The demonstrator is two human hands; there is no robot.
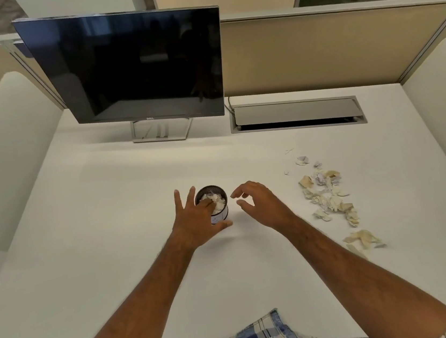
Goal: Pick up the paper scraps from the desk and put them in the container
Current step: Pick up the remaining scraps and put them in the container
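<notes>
A small round dark container (217,192) stands mid-desk, partly filled with white paper scraps (218,200). My left hand (194,220) rests against its left side, one finger pressing on the scraps inside and the thumb wrapped along its front. My right hand (258,201) hovers just to the right of the container, fingers spread and curled, holding nothing. A loose pile of torn paper scraps (327,196) lies on the white desk (110,224) farther right, with a smaller cluster (364,239) nearer to me.
A dark monitor (130,65) on a stand sits at the back of the desk. A grey cable hatch (296,114) is set into the desk to its right. Beige partitions (328,49) enclose the back and sides.
</notes>
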